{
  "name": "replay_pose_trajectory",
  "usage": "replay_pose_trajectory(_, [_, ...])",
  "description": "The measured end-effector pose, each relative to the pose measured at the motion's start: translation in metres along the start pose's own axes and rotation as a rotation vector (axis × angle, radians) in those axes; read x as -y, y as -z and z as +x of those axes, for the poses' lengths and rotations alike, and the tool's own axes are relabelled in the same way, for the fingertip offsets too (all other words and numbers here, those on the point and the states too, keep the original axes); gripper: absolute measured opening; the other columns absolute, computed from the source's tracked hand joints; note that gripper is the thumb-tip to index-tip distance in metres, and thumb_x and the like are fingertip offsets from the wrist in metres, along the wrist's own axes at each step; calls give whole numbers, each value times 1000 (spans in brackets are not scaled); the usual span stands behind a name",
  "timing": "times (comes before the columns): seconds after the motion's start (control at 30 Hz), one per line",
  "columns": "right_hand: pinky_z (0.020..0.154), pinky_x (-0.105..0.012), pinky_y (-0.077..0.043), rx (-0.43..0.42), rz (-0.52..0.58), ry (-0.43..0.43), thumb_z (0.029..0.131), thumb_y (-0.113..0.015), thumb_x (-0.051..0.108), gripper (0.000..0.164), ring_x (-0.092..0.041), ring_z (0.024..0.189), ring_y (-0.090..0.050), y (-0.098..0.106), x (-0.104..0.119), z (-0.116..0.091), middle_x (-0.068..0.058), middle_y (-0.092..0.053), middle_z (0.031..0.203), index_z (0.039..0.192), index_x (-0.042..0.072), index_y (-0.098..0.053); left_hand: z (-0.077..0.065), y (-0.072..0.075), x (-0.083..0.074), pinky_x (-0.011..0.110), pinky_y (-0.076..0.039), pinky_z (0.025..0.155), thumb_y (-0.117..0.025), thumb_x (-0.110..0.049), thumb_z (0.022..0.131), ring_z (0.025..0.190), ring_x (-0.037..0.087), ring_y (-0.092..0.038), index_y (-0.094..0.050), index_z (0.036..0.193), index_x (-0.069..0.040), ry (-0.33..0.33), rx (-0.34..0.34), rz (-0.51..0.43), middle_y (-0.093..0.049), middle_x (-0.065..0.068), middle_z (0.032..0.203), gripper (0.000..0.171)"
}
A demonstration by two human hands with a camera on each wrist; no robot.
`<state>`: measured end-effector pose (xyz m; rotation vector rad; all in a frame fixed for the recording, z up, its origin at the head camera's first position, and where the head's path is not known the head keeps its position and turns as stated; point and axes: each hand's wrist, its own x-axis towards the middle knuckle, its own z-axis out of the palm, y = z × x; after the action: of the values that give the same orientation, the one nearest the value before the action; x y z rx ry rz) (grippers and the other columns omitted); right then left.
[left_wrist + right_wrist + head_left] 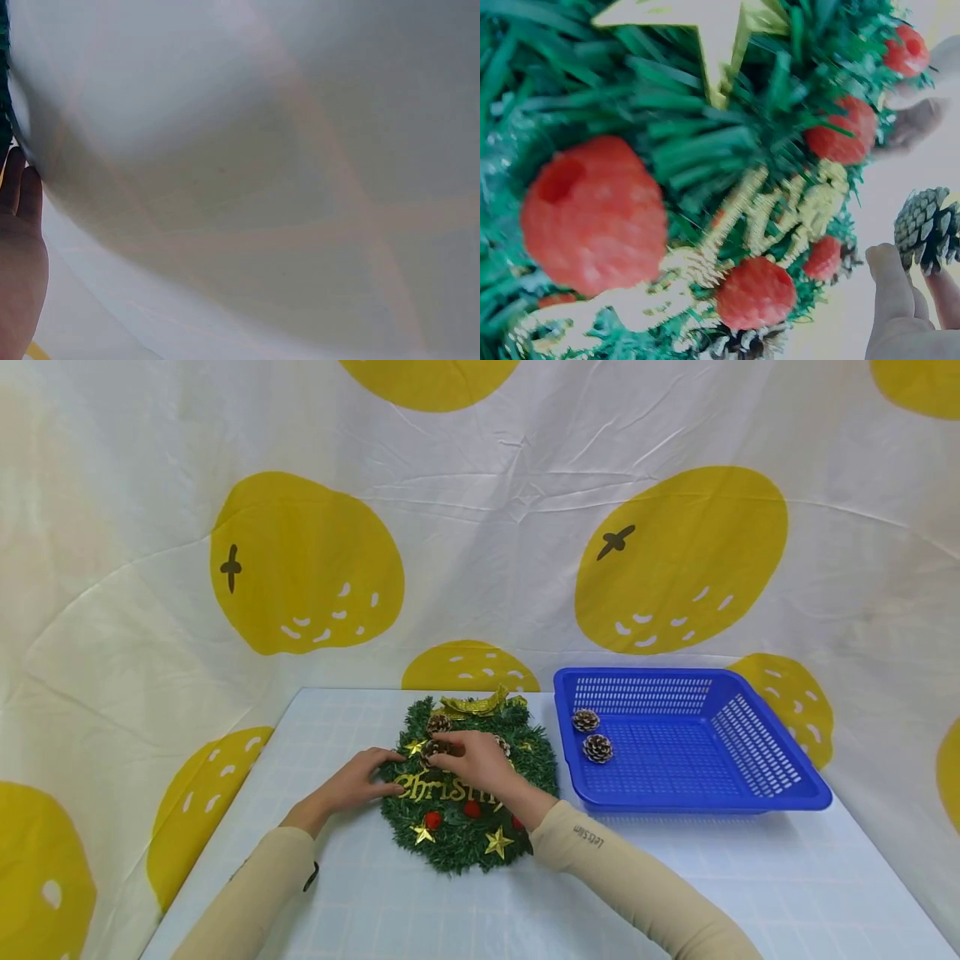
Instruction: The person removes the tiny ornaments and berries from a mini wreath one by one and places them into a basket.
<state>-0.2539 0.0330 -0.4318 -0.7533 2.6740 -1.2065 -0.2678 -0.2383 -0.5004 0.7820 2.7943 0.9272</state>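
A green Christmas wreath [453,847] lies on the table, with gold lettering [427,787], gold stars, red berries and a gold bow [472,703] at its far edge. Over the wreath's middle, my right hand [480,764] pinches a pine cone [928,229] between thumb and fingers. Another pine cone [438,723] sits on the wreath just beyond it, and one more [502,745] is partly hidden by the hand. My left hand [356,781] rests at the wreath's left edge, fingers extended; the left wrist view catches only part of it.
Right of the wreath stands a blue plastic basket [697,799] holding two pine cones [597,748] along its left side. The pale table [360,902] meets a white curtain [480,552] with yellow fruit prints at the back.
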Motion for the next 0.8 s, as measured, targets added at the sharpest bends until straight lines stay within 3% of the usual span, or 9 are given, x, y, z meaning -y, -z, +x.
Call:
replay_pose_trajectory(0.1, [61, -31, -48, -12, 1, -26, 97, -61, 37, 47, -22, 85, -66, 4, 2, 1, -7, -65, 125, 138, 15, -58, 0, 0, 0, 58, -38, 102, -72, -39, 89, 124, 40, -47, -57, 133, -7, -8, -3, 0, -55, 17, 131, 57])
replay_pose_trajectory(0.23, [75, -29, -51, -35, 19, -38, 98, -60, 36, 46, -19, 103, -64, 9, 4, 2, -6, -65, 125, 139, 15, -57, 0, 0, 0, 58, -38, 103, -72, -38, 89, 124, 40, -48, -57, 132, -6, -16, -8, -2, -56, 18, 131, 56])
replay_pose_trajectory(0.47, [75, -29, -53, -74, 76, -50, 97, -62, 34, 46, -20, 102, -65, 21, 7, 8, -7, -66, 122, 138, 14, -58, 0, -1, 3, 58, -38, 102, -73, -38, 88, 123, 40, -49, -58, 132, -7, -24, -10, -7, -57, 17, 130, 56])
replay_pose_trajectory(0.8, [87, -39, -54, -131, 143, -90, 94, -66, 36, 45, -20, 109, -63, 47, 13, 18, -3, -64, 128, 136, 20, -60, 0, 0, 1, 59, -37, 104, -73, -38, 88, 124, 41, -47, -57, 132, -7, -12, -7, -13, -55, 18, 131, 56])
